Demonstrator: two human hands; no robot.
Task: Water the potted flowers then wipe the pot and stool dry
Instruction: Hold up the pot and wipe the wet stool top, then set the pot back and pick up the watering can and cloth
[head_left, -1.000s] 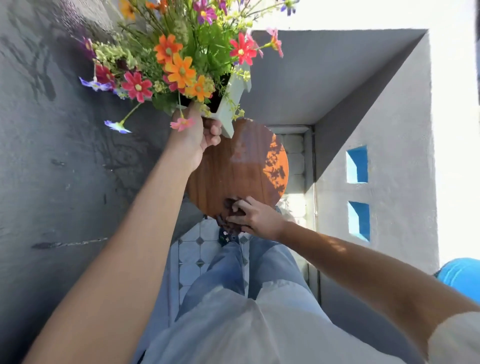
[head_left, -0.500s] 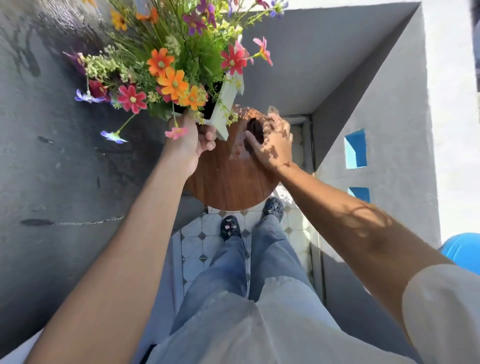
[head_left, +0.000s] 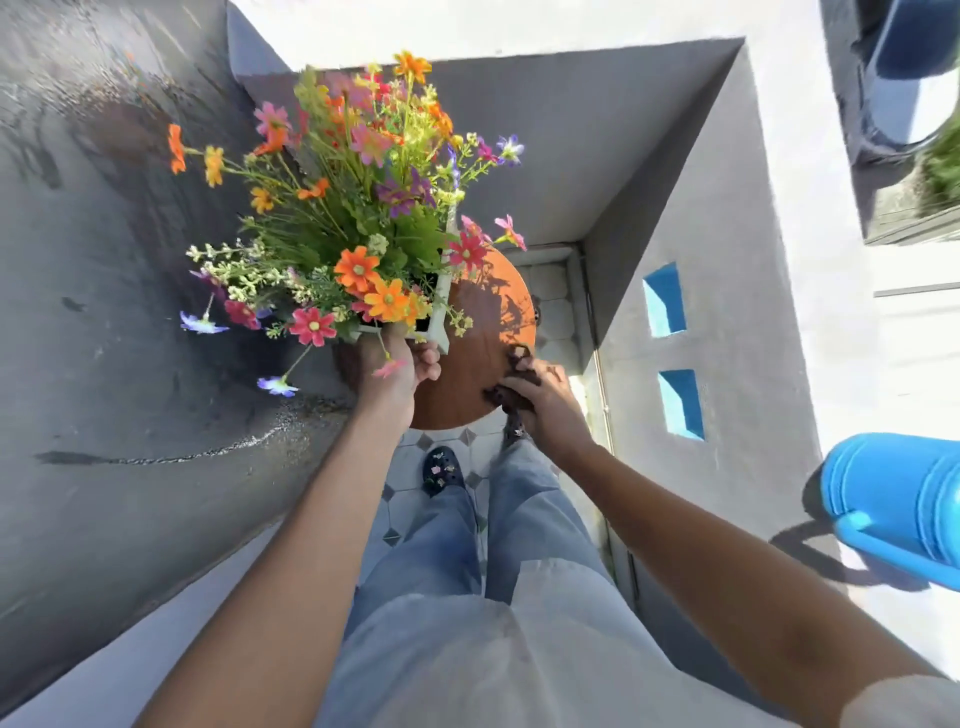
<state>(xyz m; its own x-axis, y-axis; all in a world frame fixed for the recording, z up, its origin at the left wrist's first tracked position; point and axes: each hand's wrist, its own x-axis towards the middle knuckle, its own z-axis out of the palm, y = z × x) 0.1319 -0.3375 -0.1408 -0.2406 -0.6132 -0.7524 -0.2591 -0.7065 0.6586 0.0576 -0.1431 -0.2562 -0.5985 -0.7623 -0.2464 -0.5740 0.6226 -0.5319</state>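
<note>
A white pot (head_left: 439, 317) full of colourful flowers (head_left: 363, 208) is held tilted over the left side of a round brown wooden stool (head_left: 478, 364). My left hand (head_left: 397, 371) grips the pot's near rim and holds it up off the stool top. My right hand (head_left: 545, 400) presses a dark brown cloth (head_left: 511, 395) onto the stool's near right edge. Most of the pot is hidden behind the flowers.
A blue watering can (head_left: 893, 499) stands on the grey ledge at the right. Grey walls (head_left: 130, 364) close in on both sides. My feet in dark shoes (head_left: 441, 470) stand on the tiled floor below the stool. Another planter (head_left: 924, 197) sits at the top right.
My right hand with the cloth has swept from the stool's far side back to its near right edge. The view has shifted, so the pot and flowers sit lower and more central.
</note>
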